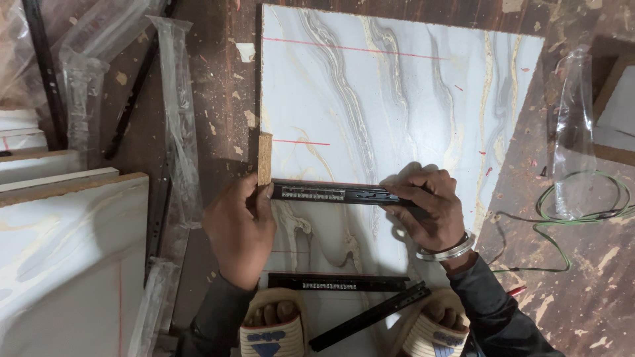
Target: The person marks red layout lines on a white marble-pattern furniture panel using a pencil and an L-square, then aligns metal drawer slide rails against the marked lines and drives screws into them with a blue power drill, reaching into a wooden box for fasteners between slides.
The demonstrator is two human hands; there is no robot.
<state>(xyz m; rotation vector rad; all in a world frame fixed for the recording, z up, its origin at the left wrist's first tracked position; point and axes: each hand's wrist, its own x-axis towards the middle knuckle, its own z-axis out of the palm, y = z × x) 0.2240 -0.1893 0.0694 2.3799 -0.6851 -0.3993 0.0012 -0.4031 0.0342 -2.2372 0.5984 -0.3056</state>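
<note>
While the black drawer slide point(344, 194) lies flat across the marble-patterned board point(397, 99), the left hand point(239, 228) pinches its end at the board's left edge. Right hand point(428, 201) presses fingers closed over the slide's opposite end. Two further slides point(344, 283) rest near the board's lower edge.

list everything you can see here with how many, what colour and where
marbled board: 1, white-grey, centre
red lines: 2 clear ones, on that board
drawer slide: 1, black, held across the board
spare slides: 2, black, near the feet
plastic sleeves: several, clear, left and right
stacked boards: several, white, left
wire: 1, green, right
sandals: 2, beige, bottom
bangle: 1, silver, right wrist
left hand: grips slide's left end
right hand: presses slide's right end
</note>
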